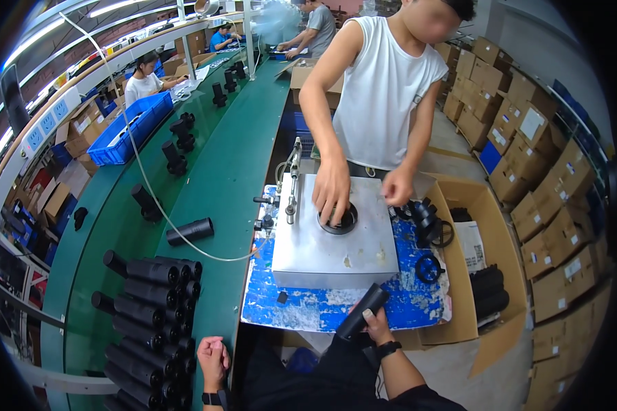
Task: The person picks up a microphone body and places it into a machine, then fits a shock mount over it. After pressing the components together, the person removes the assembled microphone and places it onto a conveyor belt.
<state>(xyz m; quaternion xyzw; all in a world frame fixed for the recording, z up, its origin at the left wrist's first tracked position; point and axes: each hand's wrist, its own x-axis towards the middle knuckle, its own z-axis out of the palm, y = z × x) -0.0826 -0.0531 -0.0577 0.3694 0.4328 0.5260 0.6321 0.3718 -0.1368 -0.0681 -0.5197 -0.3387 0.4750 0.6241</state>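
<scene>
My right hand (377, 327) is closed around a black plastic tube (362, 312), held at a slant in front of the metal box. My left hand (213, 357) rests by the edge of the green bench, its fingers curled in with nothing visible in them. Beside it lies a stack of black tubes (144, 308). Ahead stands a silver metal box (322, 260) with a round black-rimmed opening (339, 220) on top. A co-worker across from me reaches one hand (334, 188) into that opening; their other hand (397, 186) hovers at the box's right.
The box sits on a worn blue board (288, 308), with black rings (429, 268) on its right. An open carton (459, 329) holds black parts. A thin hose (185, 240) crosses the green bench (233, 171), where more tubes stand. Stacked cartons (555, 219) line the right.
</scene>
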